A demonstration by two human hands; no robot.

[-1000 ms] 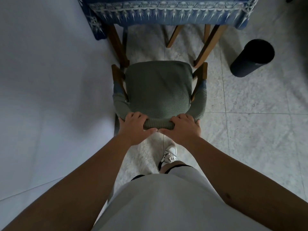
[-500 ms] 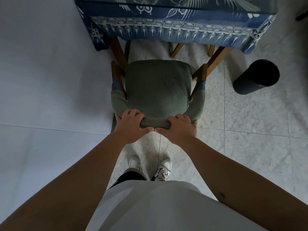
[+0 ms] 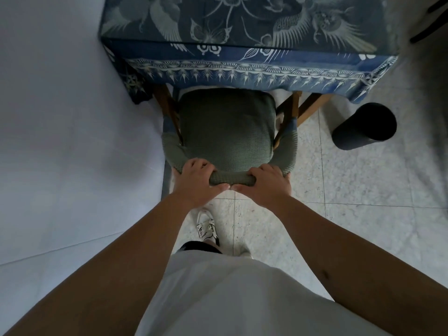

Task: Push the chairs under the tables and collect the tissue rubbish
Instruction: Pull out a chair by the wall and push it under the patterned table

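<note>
Fingers (image 3: 198, 163) of my left hand (image 3: 197, 181): curled over the top of the backrest, thumb laid along its near face; gripping. Fingers (image 3: 264, 169) of my right hand (image 3: 263, 186): curled over the same rail just beside the left, thumb likewise on the near face, the two thumb tips almost meeting at the middle; gripping.

Chair (image 3: 228, 132): wooden frame, grey-green knitted cover over seat and curved backrest; stands square to the counter, front edge of the seat at the hem of the cloth, most of the seat in the open on my side; wooden armrest posts show at both sides.

Counter (image 3: 242, 40): draped in a blue cloth printed with birds, butterflies and flowers, fringed border hanging over the near edge; wooden legs visible beneath.

Bin (image 3: 363, 127): dark cylinder, on the floor to the right of the chair, near the counter's corner, apart from both.

Floor (image 3: 363, 185): pale speckled tiles; white wall to the left.

My white sneaker (image 3: 207, 227): on the floor below my hands; light shirt at the bottom of view.
</note>
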